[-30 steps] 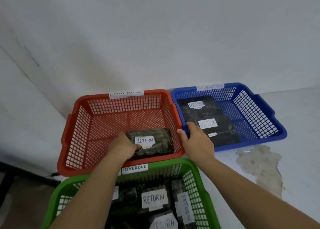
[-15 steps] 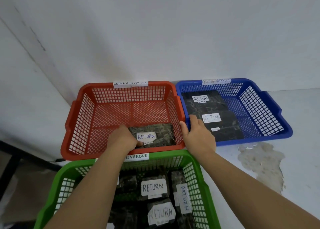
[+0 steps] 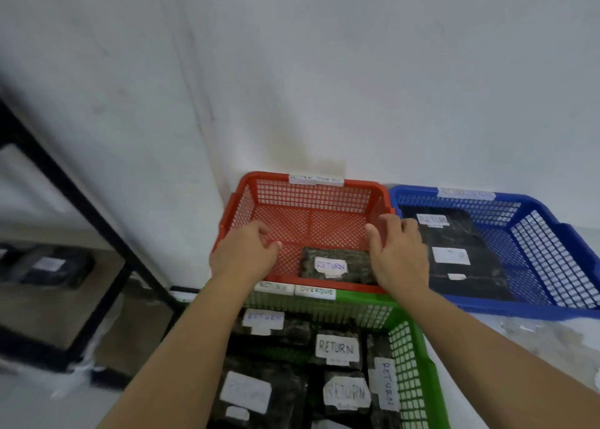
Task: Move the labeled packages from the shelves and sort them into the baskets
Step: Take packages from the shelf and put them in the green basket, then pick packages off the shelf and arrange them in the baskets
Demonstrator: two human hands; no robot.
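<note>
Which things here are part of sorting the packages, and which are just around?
Job: red basket, its RETURN package, green basket, blue basket, package on the shelf, both hands.
Around: black shelf frame, white wall.

Both forearms reach forward from the lower frame edge toward 12 o'clock, bare to the wrist. My left hand (image 3: pixel 245 254) sits back-up, fingers loosely curled and thumb tip pointing to 3 o'clock, nothing held. My right hand (image 3: pixel 397 254) sits at its 3 o'clock, level with it, back-up, fingers relaxed and slightly spread, thumb out toward 10 o'clock, holding nothing.
</note>
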